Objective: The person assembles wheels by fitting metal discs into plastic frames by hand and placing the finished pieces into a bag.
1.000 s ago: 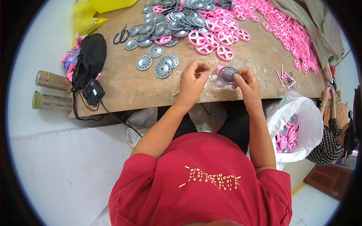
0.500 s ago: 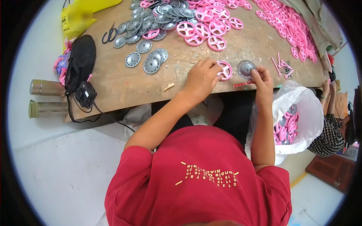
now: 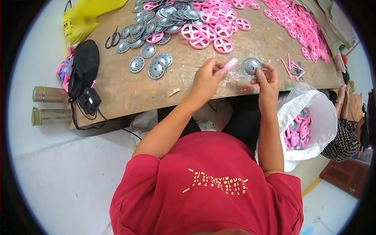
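Note:
Over the front part of the table, my left hand (image 3: pixel 210 76) pinches a pink plastic wheel (image 3: pixel 231 64), turned nearly edge-on and blurred. Just to its right, my right hand (image 3: pixel 268 80) holds a grey plastic disc (image 3: pixel 251 67) between thumb and fingers, its round face showing. The wheel and the disc are a short gap apart. A red strip (image 3: pixel 249 88) lies on the table below the disc. Further back is a group of pink spoked wheels (image 3: pixel 223 29), beside a heap of grey discs (image 3: pixel 156 26).
An open white bag (image 3: pixel 291 117) holding pink and grey wheels hangs at the table's right front. Pink pins (image 3: pixel 291 67) and another pink wheel pile (image 3: pixel 303 29) lie right. Scissors (image 3: pixel 112 38), a black pouch (image 3: pixel 87 55), an adapter (image 3: pixel 89 101) and two bottles (image 3: pixel 51 94) are left.
My left hand has picked the pink wheel up off the table and tipped it on edge. My right hand has shifted slightly left with the grey disc, raising and turning it.

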Action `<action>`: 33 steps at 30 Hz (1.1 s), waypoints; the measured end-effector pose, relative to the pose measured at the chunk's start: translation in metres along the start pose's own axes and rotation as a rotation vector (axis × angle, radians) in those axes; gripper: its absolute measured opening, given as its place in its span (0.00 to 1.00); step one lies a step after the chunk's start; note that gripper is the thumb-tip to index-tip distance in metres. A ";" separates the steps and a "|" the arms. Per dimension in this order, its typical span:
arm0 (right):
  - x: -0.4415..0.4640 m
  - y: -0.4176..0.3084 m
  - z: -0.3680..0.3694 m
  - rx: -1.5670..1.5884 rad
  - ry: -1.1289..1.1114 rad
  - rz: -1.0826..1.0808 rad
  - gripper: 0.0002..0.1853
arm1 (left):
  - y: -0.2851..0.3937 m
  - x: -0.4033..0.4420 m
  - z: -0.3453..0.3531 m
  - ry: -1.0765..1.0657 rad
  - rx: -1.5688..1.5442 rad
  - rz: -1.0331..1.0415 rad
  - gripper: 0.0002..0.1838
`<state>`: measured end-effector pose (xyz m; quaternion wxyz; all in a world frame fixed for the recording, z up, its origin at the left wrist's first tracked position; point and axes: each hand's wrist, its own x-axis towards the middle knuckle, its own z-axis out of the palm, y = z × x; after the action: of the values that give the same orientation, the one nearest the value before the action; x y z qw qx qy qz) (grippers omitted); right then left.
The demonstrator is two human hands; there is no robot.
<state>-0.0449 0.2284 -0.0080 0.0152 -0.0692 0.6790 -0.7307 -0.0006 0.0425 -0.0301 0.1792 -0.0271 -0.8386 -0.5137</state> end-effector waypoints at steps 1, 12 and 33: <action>-0.002 -0.002 0.006 -0.002 -0.001 0.001 0.11 | 0.003 0.000 -0.002 -0.038 -0.473 -0.266 0.08; -0.011 -0.012 0.039 -0.203 -0.288 -0.118 0.12 | 0.017 -0.015 -0.022 0.008 -0.673 -0.273 0.15; -0.045 -0.059 -0.040 -0.401 0.094 -0.118 0.14 | 0.030 -0.007 -0.020 -0.173 -0.373 -0.077 0.23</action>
<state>-0.0008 0.2781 0.0440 -0.0734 -0.0766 0.8055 -0.5830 0.0185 0.0409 0.0013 0.0788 -0.0717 -0.7417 -0.6622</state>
